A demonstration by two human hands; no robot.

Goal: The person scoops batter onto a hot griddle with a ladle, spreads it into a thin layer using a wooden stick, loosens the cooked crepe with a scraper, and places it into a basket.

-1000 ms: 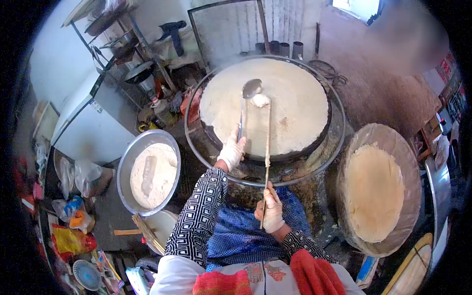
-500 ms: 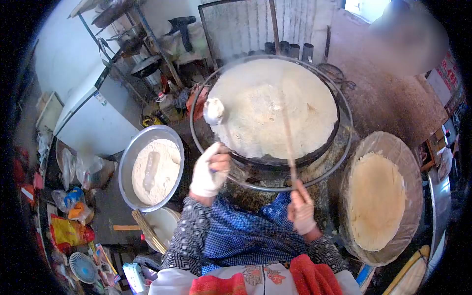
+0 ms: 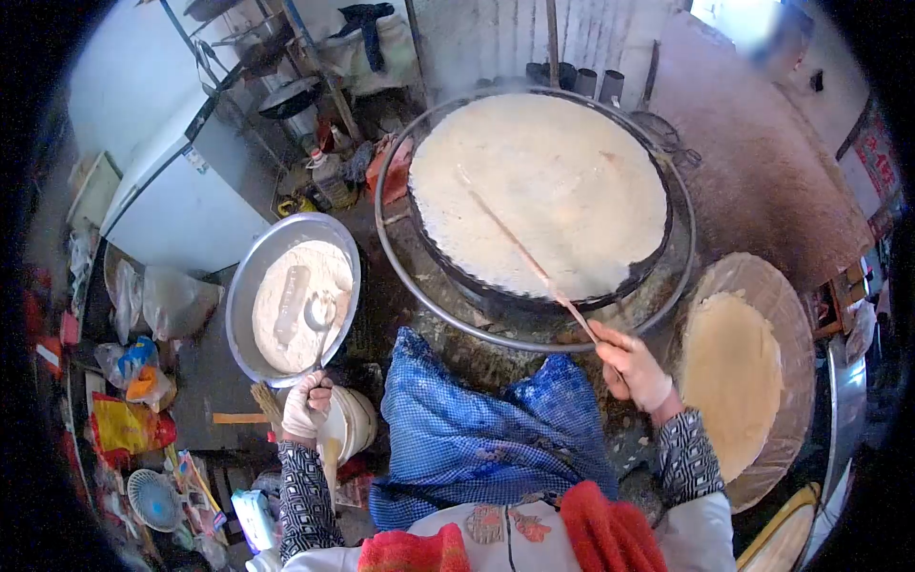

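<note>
My left hand [image 3: 305, 404], in a pale glove, is closed around the handle of a metal ladle [image 3: 321, 311]. The ladle's bowl is over the batter or flour mix in a wide metal basin [image 3: 239, 286]; whether it touches the mix I cannot tell. A bottle-like clear object [image 3: 294, 300] lies in that mix. My right hand [image 3: 631, 368], gloved too, grips the near end of a thin wooden stick [image 3: 522, 252]. Its far end rests on or just over a large pale round flatbread [image 3: 543, 191] that covers the black griddle [image 3: 534, 303].
A metal ring [image 3: 496, 341] surrounds the griddle. On the right a plastic-lined basket [image 3: 796, 381] holds a flat round sheet [image 3: 729, 381]. A white bucket [image 3: 360, 419] with a brush stands by my left wrist. A white cabinet [image 3: 181, 210] is at left.
My left hand has moved left and down, bringing the ladle from the griddle's edge to the basin. My right hand has shifted right, and the stick's tip has swung left across the flatbread.
</note>
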